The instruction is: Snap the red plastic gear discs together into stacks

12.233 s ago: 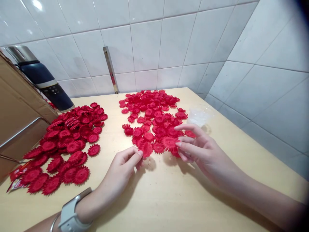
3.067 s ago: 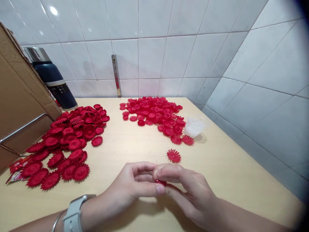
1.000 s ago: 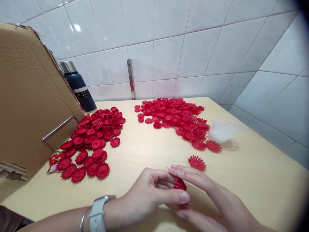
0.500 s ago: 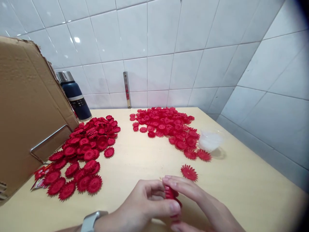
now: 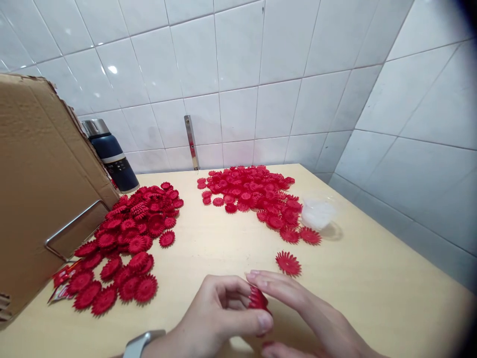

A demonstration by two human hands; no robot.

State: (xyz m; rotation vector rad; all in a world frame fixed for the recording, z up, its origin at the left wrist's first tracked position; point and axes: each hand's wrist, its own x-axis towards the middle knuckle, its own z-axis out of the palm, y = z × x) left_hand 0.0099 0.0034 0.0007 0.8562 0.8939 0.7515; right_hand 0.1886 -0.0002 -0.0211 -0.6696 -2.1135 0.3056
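Note:
Low in the head view, my left hand (image 5: 219, 313) is closed, thumb and fingers pinching a red flower-shaped disc (image 5: 257, 299) with pointed petals around its rim. Curved over it from the other side is my right hand (image 5: 305, 311). Its fingertips touch the top of the disc and its thumb is below, beside a bit of red; the hands partly hide the piece. Just beyond my right fingers, a single red disc (image 5: 288, 263) lies flat on the table. A grey watch (image 5: 143, 343) is on my left wrist.
Piles of similar red discs lie on the left (image 5: 137, 233) and at the back (image 5: 246, 186) of the pale table (image 5: 208, 243). A cardboard box (image 5: 44, 189) and a dark blue bottle (image 5: 114, 156) stand left. A translucent white item (image 5: 318, 214) sits right, near the tiled wall (image 5: 276, 109).
The view has shifted slightly. Both hands stay together around the red disc, which has tilted between the fingers; my right thumb now sits a little lower, farther from my left thumb.

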